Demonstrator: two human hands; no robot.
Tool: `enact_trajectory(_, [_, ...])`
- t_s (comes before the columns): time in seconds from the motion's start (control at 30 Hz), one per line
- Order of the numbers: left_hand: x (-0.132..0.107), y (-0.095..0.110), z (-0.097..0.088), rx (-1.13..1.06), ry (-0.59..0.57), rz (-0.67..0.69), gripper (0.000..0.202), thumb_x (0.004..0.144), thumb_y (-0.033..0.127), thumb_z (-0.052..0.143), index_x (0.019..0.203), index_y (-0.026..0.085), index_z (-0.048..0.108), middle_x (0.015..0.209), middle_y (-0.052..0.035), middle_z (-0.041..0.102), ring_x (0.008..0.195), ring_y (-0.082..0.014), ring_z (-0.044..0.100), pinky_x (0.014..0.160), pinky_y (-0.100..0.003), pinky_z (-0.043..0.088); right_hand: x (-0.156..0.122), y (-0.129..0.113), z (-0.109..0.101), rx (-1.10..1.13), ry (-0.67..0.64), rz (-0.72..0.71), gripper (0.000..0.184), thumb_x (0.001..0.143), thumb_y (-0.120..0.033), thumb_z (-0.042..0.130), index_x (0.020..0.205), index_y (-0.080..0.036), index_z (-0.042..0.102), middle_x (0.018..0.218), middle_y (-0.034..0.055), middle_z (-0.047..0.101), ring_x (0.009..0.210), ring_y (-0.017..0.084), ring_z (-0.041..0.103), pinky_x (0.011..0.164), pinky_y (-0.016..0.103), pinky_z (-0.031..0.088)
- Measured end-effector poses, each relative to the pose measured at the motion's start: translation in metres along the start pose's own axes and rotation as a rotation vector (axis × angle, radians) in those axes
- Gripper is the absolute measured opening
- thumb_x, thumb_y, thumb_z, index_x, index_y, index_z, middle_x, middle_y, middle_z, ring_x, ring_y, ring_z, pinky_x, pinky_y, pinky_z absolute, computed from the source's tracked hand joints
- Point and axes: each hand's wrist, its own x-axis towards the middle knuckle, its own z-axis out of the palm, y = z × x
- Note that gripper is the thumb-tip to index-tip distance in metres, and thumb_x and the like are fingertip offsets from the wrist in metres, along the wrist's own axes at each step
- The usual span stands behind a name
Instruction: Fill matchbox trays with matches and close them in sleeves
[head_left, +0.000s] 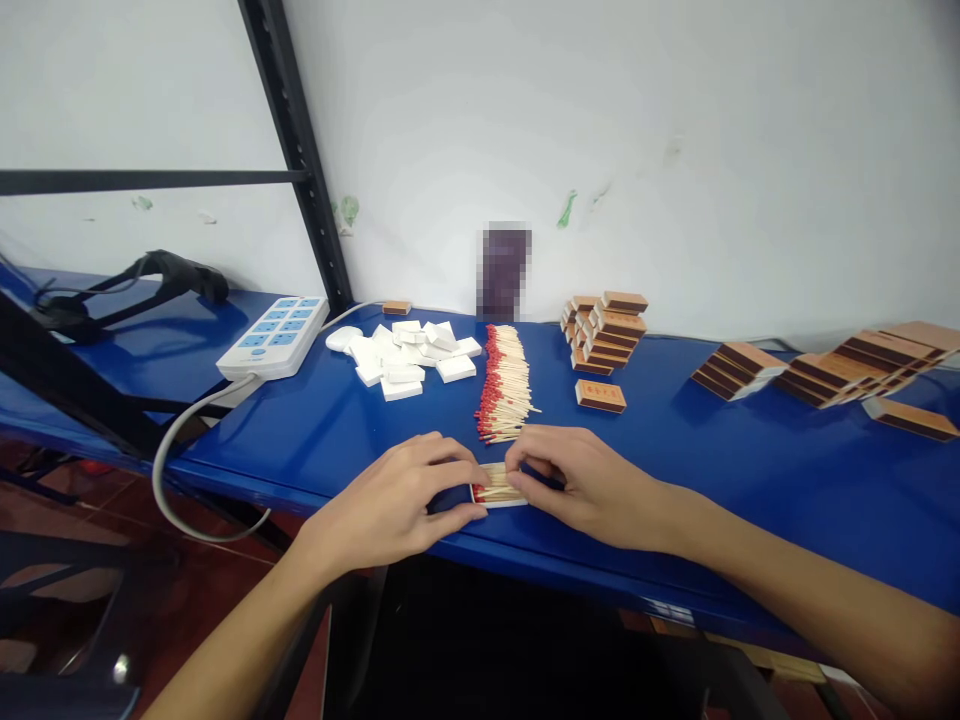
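A small white matchbox tray (pixel 499 490) filled with red-tipped matches lies near the front edge of the blue table (pixel 750 470). My left hand (pixel 405 500) pinches its left end with curled fingers. My right hand (pixel 581 480) pinches its right end, fingers closed on the tray and matches. Just behind the hands lies a long pile of loose red-tipped matches (pixel 504 385).
Several empty white trays (pixel 412 358) are heaped at the back left beside a white-and-blue power strip (pixel 274 335). Brown matchbox sleeves are stacked at the back (pixel 604 330), one lies alone (pixel 600 395), and more stacks (pixel 825 375) sit at the right. A black metal frame (pixel 300 150) rises at the left.
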Motion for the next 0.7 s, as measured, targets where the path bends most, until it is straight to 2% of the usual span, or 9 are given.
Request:
enact_trajectory(0.13, [-0.001, 0.000, 0.001, 0.006, 0.017, -0.001, 0.027, 0.093, 0.031, 0.059, 0.119, 0.024, 0.062, 0.112, -0.0059, 0.064, 0.100, -0.0209, 0.058, 0.090, -0.035, 0.047, 0.002, 0.016, 0.002, -0.113, 0.117, 0.009, 0.018, 0.096, -0.024, 0.044, 0.089, -0.018, 0.060, 0.076, 0.0018, 0.057, 0.066, 0.013, 0.049, 0.059, 0.026, 0.037])
enact_trajectory(0.3, [-0.001, -0.001, 0.002, 0.009, 0.048, 0.002, 0.032, 0.092, 0.030, 0.061, 0.124, 0.025, 0.060, 0.114, -0.0054, 0.065, 0.102, -0.0212, 0.059, 0.092, -0.036, 0.048, 0.003, 0.033, 0.005, -0.231, 0.140, 0.014, 0.022, 0.096, -0.024, 0.045, 0.095, -0.018, 0.066, 0.079, 0.0043, 0.059, 0.071, 0.015, 0.054, 0.062, 0.027, 0.041])
enact_trajectory(0.5, [0.000, -0.001, 0.003, 0.013, 0.051, 0.000, 0.032, 0.092, 0.033, 0.060, 0.122, 0.024, 0.060, 0.113, -0.0061, 0.065, 0.102, -0.0216, 0.059, 0.091, -0.037, 0.049, 0.004, 0.033, 0.007, -0.259, 0.149, 0.004, 0.024, 0.096, -0.025, 0.046, 0.097, -0.019, 0.069, 0.077, 0.0040, 0.058, 0.070, 0.016, 0.055, 0.062, 0.027, 0.042])
enact_trajectory(0.7, [0.000, 0.000, 0.002, 0.010, 0.040, -0.013, 0.031, 0.091, 0.032, 0.061, 0.121, 0.024, 0.061, 0.114, -0.0052, 0.064, 0.103, -0.0209, 0.059, 0.092, -0.036, 0.049, 0.006, 0.033, 0.006, -0.242, 0.153, 0.052, 0.020, 0.095, -0.026, 0.049, 0.094, -0.018, 0.068, 0.074, 0.0026, 0.057, 0.067, 0.015, 0.052, 0.061, 0.027, 0.038])
